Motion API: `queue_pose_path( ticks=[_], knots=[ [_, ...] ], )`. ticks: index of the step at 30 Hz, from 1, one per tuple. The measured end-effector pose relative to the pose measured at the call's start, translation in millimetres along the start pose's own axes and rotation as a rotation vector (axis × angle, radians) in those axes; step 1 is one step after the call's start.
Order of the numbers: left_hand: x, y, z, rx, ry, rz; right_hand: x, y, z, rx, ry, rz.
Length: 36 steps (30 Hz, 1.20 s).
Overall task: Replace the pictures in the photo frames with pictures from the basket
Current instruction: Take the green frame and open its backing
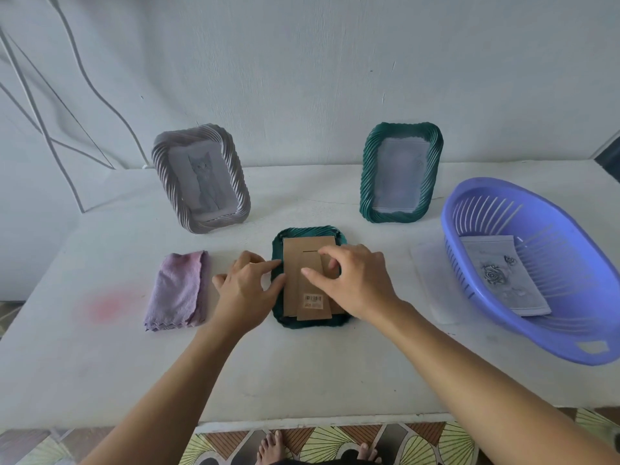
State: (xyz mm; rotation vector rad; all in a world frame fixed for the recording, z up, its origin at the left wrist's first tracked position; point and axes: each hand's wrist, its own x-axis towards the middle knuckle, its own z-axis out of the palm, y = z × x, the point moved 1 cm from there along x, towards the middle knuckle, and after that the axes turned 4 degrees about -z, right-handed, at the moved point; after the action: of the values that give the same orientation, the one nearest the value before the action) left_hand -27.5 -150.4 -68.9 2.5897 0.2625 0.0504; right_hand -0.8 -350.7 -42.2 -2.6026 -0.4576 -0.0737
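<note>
1. Head view: the green frame [310, 322] lies face down between the hands, cardboard back [295, 283] up. The left hand [245, 286], fingers fairly straight, presses on the frame's left edge.
2. The right hand [352, 280] arches over the back, fingertips touching it. Pinching anything? Can't tell.
3. Best play, I'd say: keep the frame flat, free every tab, then lift the back evenly.
4. The basket [570, 344], just right of the right hand, holds the rose picture [500, 273].

Wall [302, 62]: pale, plain, rough finish.
Cables [88, 82]: white, hanging down wall at left.
Tabletop [100, 364]: white, w/ faint pink stain at left.
Floor [419, 444]: tiles w/ yellow leaf pattern, brown & grey.
Light: soft, even.
</note>
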Motion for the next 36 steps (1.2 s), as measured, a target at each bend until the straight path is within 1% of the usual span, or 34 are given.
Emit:
queue_pose_path(
  ticks=[3, 5, 10, 14, 17, 20, 22, 24, 25, 29, 32, 36],
  knots=[
    [3, 3, 2, 0.007, -0.04, -0.028, 6, -9, 4, -0.182, -0.035, 0.018],
    [3, 4, 2, -0.019, -0.058, -0.065, 7, -10, 7, -0.24, -0.062, 0.038],
    [0, 2, 2, -0.082, -0.115, -0.069, 8, -16, 11, -0.282, -0.074, 0.061],
    [6, -1, 2, -0.139, -0.152, -0.081, 9, -23, 9, -0.214, -0.096, 0.084],
    [11, -5, 1, -0.269, -0.155, -0.11, 9, -27, 3, -0.103, -0.078, 0.136],
    [10, -4, -3, -0.32, -0.175, -0.085, 7, -26, -3, 0.039, -0.056, 0.218],
    [7, -2, -5, -0.264, -0.176, -0.069, 5, -24, -5, 0.107, -0.019, 0.253],
    [0, 3, -8, -0.139, -0.116, -0.006, 2, -22, -7, 0.178, 0.022, 0.272],
    [-4, 7, -10, -0.118, -0.08, 0.033, 0, -21, -8, 0.224, 0.047, 0.273],
    [-11, 24, -21, -0.222, -0.033, 0.109, -8, -17, -19, 0.484, 0.148, 0.253],
    [-15, 36, -28, -0.337, -0.067, 0.158, -11, -14, -25, 0.698, 0.11, 0.221],
    [-21, 52, -30, -0.371, -0.116, 0.195, -17, -17, -29, 0.932, 0.094, 0.234]
  ],
)
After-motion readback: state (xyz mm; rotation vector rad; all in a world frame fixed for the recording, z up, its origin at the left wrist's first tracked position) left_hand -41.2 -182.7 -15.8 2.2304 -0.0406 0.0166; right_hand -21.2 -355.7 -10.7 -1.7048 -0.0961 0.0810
